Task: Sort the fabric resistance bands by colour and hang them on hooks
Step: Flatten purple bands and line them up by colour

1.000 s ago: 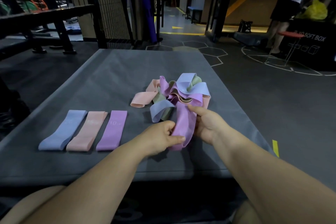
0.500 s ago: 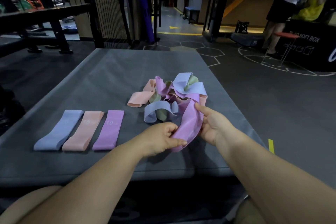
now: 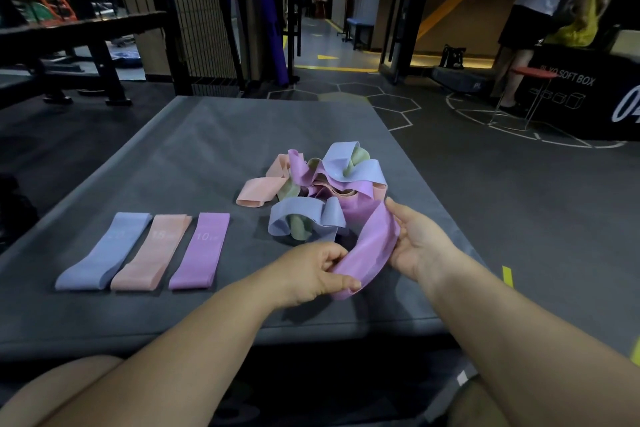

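We see the left hand [image 3: 311, 274] pinching the near, lower end of a purple band [image 3: 372, 246] between thumb and curled fingers. The right hand [image 3: 420, 246] holds the band's far, upper end, thumb laid over its edge and fingers behind it. The band is lifted just above a grey mat [image 3: 173, 156]. Its long axis slants from the left hand, low and near us, up and away to the right hand.

Just beyond both hands lies a tangled pile [image 3: 329, 184] of blue, peach, green and purple bands; we cannot tell whether the held band has come clear of it.

To the left of the left hand, three bands lie flat side by side, lengthwise away from us: a sorted purple band [image 3: 202, 250] nearest, then a peach band [image 3: 152, 250], then a blue band [image 3: 104, 253]. We judge the held band belongs with the purple one, and the left hand is nearer to it. No hooks are in view.
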Available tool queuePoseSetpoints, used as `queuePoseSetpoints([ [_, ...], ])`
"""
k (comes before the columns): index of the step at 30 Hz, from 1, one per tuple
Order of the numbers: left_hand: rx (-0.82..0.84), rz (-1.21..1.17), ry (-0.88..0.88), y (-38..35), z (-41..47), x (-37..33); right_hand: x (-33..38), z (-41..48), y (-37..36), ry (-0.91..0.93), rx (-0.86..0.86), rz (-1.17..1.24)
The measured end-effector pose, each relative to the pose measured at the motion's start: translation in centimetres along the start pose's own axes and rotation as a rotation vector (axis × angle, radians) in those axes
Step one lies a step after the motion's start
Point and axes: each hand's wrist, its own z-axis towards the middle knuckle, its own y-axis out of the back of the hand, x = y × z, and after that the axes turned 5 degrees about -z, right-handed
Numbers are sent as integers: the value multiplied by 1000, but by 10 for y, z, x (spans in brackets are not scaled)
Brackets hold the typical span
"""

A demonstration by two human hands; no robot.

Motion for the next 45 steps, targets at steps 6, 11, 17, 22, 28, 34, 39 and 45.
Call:
queuePoseSetpoints([
  [6,-10,6,10,-1,0,1,1,2,8,6,17,-119],
  [11,-76,83,3,-2,3,9,3,13,19,92,-78,-382],
  [17,-237,192,24,4,6,18,10,22,39,273,-186,-763],
  [22,-319,231,41,4,9,20,11,20,41,330,-224,-843],
  [28,-329,196,46,2,9,19,23,5,40,442,-227,-698],
  [34,-346,117,-34,-1,5,12,26,-11,33,358,-46,-463],
  [39,-283,-26,-152,-2,-1,2,20,-22,24,195,212,-334],
  [45,-172,-229,-54,-5,-3,0,8,-22,15,115,291,-330],
])
